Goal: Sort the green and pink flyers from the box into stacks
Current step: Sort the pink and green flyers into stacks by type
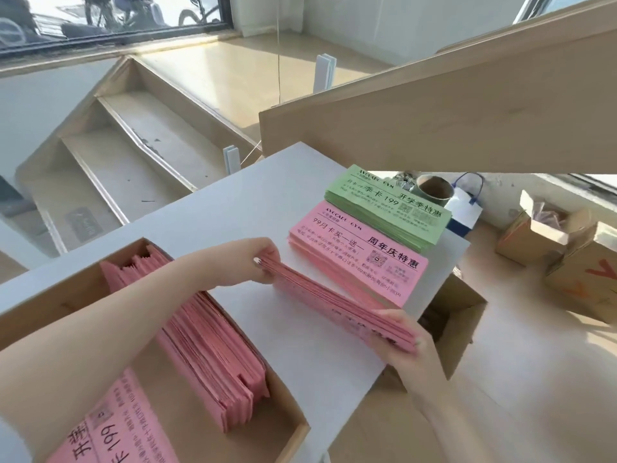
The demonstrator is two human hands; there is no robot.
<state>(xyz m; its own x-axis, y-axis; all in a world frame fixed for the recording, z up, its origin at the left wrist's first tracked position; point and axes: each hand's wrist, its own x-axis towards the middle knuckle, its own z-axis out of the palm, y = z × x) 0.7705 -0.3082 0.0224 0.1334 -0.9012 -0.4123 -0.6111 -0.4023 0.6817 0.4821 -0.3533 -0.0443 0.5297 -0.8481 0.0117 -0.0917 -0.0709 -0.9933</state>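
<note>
A bundle of pink flyers point(329, 299) stands on its long edge on the white table point(240, 208). My left hand point(258, 264) pinches its far end and my right hand point(405, 339) grips its near end. Just beyond it lies a flat stack of pink flyers point(359, 257), and behind that a stack of green flyers point(389, 208). The cardboard box point(43, 305) at lower left holds a row of pink flyers point(207, 349) on edge and a loose pink flyer point(117, 426) lying flat.
A small pot point(430, 190) and a blue-and-white paper bag point(464, 208) sit behind the green stack. Open cardboard boxes point(561, 248) stand on the floor at right, another point(457, 315) under the table edge. Wooden stairs point(133, 155) descend at left.
</note>
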